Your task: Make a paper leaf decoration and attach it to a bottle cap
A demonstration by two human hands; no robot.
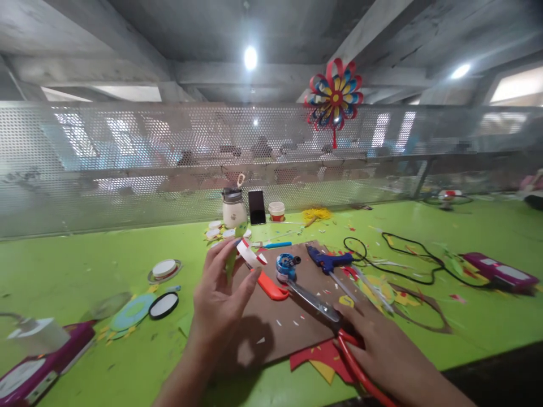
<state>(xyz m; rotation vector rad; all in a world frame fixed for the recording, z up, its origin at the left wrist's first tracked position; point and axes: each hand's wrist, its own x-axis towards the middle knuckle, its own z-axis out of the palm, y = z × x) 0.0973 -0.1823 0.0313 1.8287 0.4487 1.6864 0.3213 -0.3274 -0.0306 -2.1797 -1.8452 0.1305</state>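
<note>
My left hand (pixel 223 297) is raised above the brown board (pixel 280 328), fingertips pinching a small looped strip of white and red paper (pixel 250 254). My right hand (pixel 382 353) rests low at the board's right corner, fingers closed around the red handles of the scissors (pixel 335 328), whose steel blades lie flat on the board pointing toward a blue tape roll (pixel 286 265). An orange utility knife (pixel 271 286) lies on the board just under the paper strip.
A blue glue gun (pixel 328 260) with a black cord (pixel 403 265) lies right of the board among paper scraps. A jar (pixel 234 209), a phone (pixel 257 207) and a cup (pixel 277 211) stand by the perforated screen. Round paper discs (pixel 133 311) and purple punches (pixel 500 271) lie on the green table (pixel 85 265).
</note>
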